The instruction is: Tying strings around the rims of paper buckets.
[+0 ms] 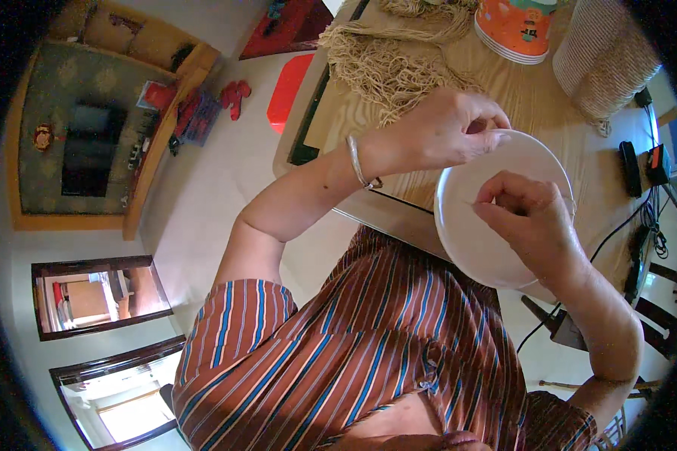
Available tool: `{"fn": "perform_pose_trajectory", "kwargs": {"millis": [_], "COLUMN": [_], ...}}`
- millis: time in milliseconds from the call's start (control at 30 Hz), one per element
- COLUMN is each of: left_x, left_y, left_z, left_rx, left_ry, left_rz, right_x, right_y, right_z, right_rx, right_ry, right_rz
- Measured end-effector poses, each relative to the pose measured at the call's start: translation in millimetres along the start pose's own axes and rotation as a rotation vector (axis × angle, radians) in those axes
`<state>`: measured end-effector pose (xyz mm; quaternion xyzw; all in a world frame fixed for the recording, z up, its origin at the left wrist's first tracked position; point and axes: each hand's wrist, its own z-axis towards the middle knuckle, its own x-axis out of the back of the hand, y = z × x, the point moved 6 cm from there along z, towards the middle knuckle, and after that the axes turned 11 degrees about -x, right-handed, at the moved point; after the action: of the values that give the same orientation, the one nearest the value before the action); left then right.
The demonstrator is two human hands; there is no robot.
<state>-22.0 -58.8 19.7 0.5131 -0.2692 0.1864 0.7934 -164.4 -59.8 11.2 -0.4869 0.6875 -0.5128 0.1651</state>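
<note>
A white round plate-like disc (466,218) stands tilted at the near edge of the wooden table, in front of my body. My left hand (447,131) is closed at its upper rim, the thumb lying over the edge and the fingers curled. My right hand (534,225) is in front of the disc's face, thumb and forefinger pressed together in a pinch. Whatever is between those fingertips is too small to make out. A thin pale strand seems to show by the disc's right edge. Beyond my left hand lies a loose heap of beige twine (391,71).
Orange patterned paper cups (513,30) stand stacked at the back of the table (534,94). To their right is a large beige cord-wound piece (605,60). Black cables (651,218) hang at the right edge. A red stool (287,92) stands left of the table.
</note>
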Motion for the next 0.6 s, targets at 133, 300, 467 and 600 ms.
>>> {"fn": "perform_pose_trajectory", "kwargs": {"millis": [133,300,467,600], "left_x": [7.3,10.7,2.4,-3.4], "left_y": [-5.5,-3.2,-1.0,3.8], "left_z": [-19.1,-55.5,-87.6,-98.5], "left_rx": [0.02,0.198,0.357,0.344], "left_ry": [0.138,0.14,0.16,0.144], "left_rz": [-0.122,-0.192,-0.352,-0.355], "right_x": [-7.8,-10.4,-12.8,-14.2], "right_y": [-0.5,1.2,1.9,0.4], "right_z": [0.7,3.1,6.3,7.3], "right_rx": [-0.027,-0.005,0.042,0.028], "right_ry": [-0.036,-0.036,-0.054,-0.065], "right_rz": [0.056,0.046,0.006,0.025]}}
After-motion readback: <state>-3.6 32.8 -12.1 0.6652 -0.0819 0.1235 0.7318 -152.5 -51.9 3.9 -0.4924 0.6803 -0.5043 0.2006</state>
